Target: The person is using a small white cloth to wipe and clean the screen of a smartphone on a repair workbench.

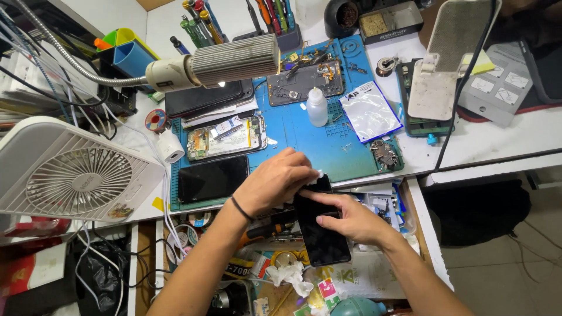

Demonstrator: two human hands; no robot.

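Two hands on one dark phone [321, 225], long axis running away from body.
Right hand [351, 221] gripping its side; left hand [275, 181] closed on white cloth [315, 175] at far end.

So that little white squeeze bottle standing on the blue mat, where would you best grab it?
Around its round body, below the narrow nozzle. The white bottle stands upright on the blue mat, so come from its near side: parts crowd the mat behind it and a clear bag lies to its right.

Phone's [321, 225] top edge under left hand [276, 178]
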